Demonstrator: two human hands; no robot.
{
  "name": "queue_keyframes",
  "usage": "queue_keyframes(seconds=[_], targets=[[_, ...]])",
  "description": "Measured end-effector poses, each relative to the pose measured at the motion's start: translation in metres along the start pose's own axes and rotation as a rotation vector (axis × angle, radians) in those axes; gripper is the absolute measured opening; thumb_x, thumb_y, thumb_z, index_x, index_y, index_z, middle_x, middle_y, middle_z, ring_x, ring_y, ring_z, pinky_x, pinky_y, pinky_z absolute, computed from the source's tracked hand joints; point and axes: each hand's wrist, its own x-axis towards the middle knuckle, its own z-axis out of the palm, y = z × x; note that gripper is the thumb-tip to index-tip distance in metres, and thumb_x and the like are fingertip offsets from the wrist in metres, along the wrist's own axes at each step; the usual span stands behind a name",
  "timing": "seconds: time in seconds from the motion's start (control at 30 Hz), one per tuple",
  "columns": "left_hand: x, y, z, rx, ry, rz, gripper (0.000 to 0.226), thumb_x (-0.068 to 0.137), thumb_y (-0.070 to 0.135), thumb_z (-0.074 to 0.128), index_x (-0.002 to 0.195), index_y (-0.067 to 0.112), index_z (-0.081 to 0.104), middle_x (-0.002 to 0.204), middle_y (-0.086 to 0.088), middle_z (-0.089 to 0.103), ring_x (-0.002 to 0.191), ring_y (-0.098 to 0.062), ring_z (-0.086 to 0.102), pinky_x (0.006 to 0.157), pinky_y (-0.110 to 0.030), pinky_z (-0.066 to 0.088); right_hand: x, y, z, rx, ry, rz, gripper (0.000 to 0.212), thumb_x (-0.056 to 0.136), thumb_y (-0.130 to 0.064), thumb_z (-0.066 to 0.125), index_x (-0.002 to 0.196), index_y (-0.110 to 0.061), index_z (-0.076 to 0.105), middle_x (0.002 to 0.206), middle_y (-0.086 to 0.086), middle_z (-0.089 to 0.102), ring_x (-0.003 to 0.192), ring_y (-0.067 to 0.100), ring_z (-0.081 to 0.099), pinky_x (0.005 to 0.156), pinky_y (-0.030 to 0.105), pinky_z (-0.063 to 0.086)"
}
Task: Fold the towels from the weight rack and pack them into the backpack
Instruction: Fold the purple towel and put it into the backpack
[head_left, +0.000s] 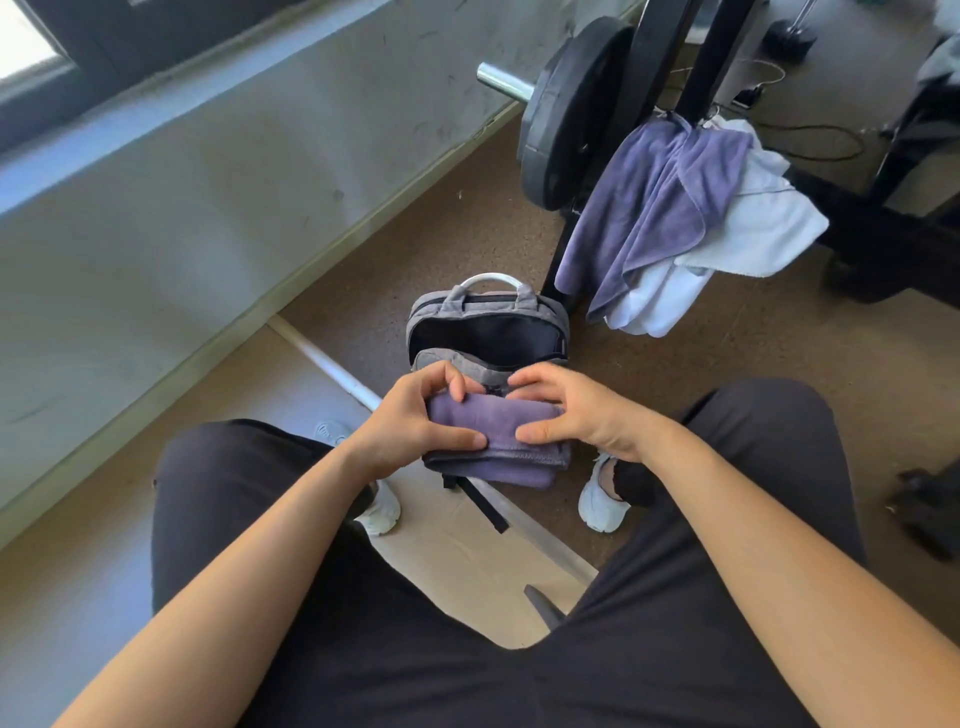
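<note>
A folded purple towel (498, 439) is held between both my hands, just in front of the backpack. My left hand (415, 415) grips its left end, thumb along the near side and fingers curled over the far edge. My right hand (566, 408) grips the right end the same way. The grey backpack (441, 306) stands on the floor behind the towel with its main compartment unzipped and dark inside. On the black weight rack (711, 57) hang another purple towel (654, 208) and a white towel (758, 228), the purple one lying over the white.
A black weight plate (566, 114) on a chrome bar sits left of the hanging towels. A grey wall runs along the left. My knees in black trousers flank the towel, white shoes (602, 499) below. A dark dumbbell (924, 509) lies at the right edge.
</note>
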Motion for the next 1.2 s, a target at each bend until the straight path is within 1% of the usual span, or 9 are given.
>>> queue_keyframes(seconds=[0.1, 0.2, 0.3, 0.4, 0.63, 0.8, 0.93, 1.07, 1.2], targets=[[-0.001, 0.001, 0.005, 0.213, -0.017, 0.088, 0.056, 0.063, 0.005, 0.097, 0.107, 0.015, 0.064, 0.111, -0.007, 0.07, 0.108, -0.015, 0.067, 0.095, -0.027, 0.052, -0.001, -0.002, 0.006, -0.233, -0.151, 0.016, 0.042, 0.082, -0.012, 0.081, 0.122, -0.014, 0.067, 0.111, 0.003, 0.074, 0.105, 0.016, 0.07, 0.089, 0.028, 0.057], [-0.002, -0.002, 0.008, 0.313, -0.03, 0.069, 0.07, 0.06, 0.025, 0.099, 0.121, 0.022, 0.065, 0.11, 0.005, 0.072, 0.109, -0.012, 0.067, 0.095, -0.027, 0.054, 0.001, -0.003, 0.011, -0.452, -0.131, -0.033, 0.024, 0.081, -0.018, 0.08, 0.102, -0.022, 0.07, 0.093, -0.002, 0.073, 0.09, 0.016, 0.069, 0.082, 0.033, 0.057], [0.0, -0.007, 0.003, 0.417, -0.055, -0.049, 0.053, 0.061, 0.054, 0.092, 0.103, 0.034, 0.068, 0.094, 0.018, 0.07, 0.091, -0.003, 0.067, 0.08, -0.029, 0.056, 0.002, -0.002, 0.009, -0.538, -0.068, -0.035, 0.024, 0.079, -0.022, 0.079, 0.1, -0.021, 0.068, 0.09, -0.003, 0.07, 0.085, 0.016, 0.067, 0.082, 0.041, 0.058], [0.001, -0.01, 0.005, 0.453, -0.095, -0.082, 0.04, 0.063, 0.056, 0.09, 0.078, 0.033, 0.061, 0.069, 0.018, 0.057, 0.066, -0.004, 0.052, 0.06, -0.027, 0.045, -0.001, 0.002, 0.006, -0.561, -0.003, -0.005, 0.026, 0.077, -0.023, 0.078, 0.1, -0.024, 0.065, 0.092, -0.006, 0.068, 0.086, 0.014, 0.067, 0.081, 0.041, 0.06], [0.02, -0.01, 0.003, 0.595, -0.064, -0.002, 0.05, 0.066, 0.064, 0.079, 0.104, 0.034, 0.067, 0.084, 0.011, 0.068, 0.076, -0.014, 0.063, 0.072, -0.043, 0.056, -0.001, 0.003, 0.006, -0.591, 0.024, 0.027, 0.031, 0.084, -0.02, 0.073, 0.107, -0.026, 0.053, 0.095, -0.004, 0.065, 0.087, 0.015, 0.065, 0.071, 0.028, 0.06], [0.052, -0.003, -0.023, 0.845, -0.134, 0.128, 0.069, 0.075, 0.082, 0.061, 0.125, 0.035, 0.06, 0.107, 0.016, 0.066, 0.095, -0.006, 0.06, 0.082, -0.029, 0.052, 0.009, -0.014, -0.023, -0.614, 0.088, -0.011, 0.035, 0.085, -0.015, 0.07, 0.112, -0.029, 0.054, 0.097, -0.009, 0.065, 0.087, 0.007, 0.063, 0.068, 0.018, 0.049], [0.097, -0.006, -0.057, 0.735, -0.09, 0.109, 0.059, 0.087, 0.07, 0.055, 0.129, 0.029, 0.064, 0.124, 0.012, 0.066, 0.113, -0.008, 0.06, 0.096, -0.029, 0.048, 0.027, -0.015, -0.067, -0.512, 0.283, -0.055, 0.037, 0.083, -0.01, 0.074, 0.115, -0.024, 0.063, 0.099, -0.007, 0.071, 0.092, 0.005, 0.066, 0.072, 0.025, 0.052], [0.15, -0.04, -0.069, 0.988, 0.048, 0.189, 0.024, 0.092, 0.031, 0.071, 0.112, 0.019, 0.073, 0.111, -0.003, 0.072, 0.101, -0.03, 0.066, 0.081, -0.032, 0.044, 0.066, -0.012, -0.098, -0.384, 0.507, -0.013, 0.039, 0.083, -0.01, 0.078, 0.116, -0.02, 0.06, 0.11, 0.0, 0.068, 0.101, 0.015, 0.064, 0.073, 0.017, 0.047], [0.174, -0.089, -0.065, 1.107, -0.031, 0.133, 0.056, 0.076, 0.052, 0.078, 0.124, 0.024, 0.069, 0.128, -0.002, 0.068, 0.12, -0.033, 0.059, 0.098, -0.046, 0.046, 0.112, -0.008, -0.105, -0.308, 0.621, -0.016, 0.04, 0.083, -0.01, 0.078, 0.116, -0.019, 0.056, 0.112, 0.0, 0.065, 0.102, 0.016, 0.061, 0.074, 0.015, 0.048]])
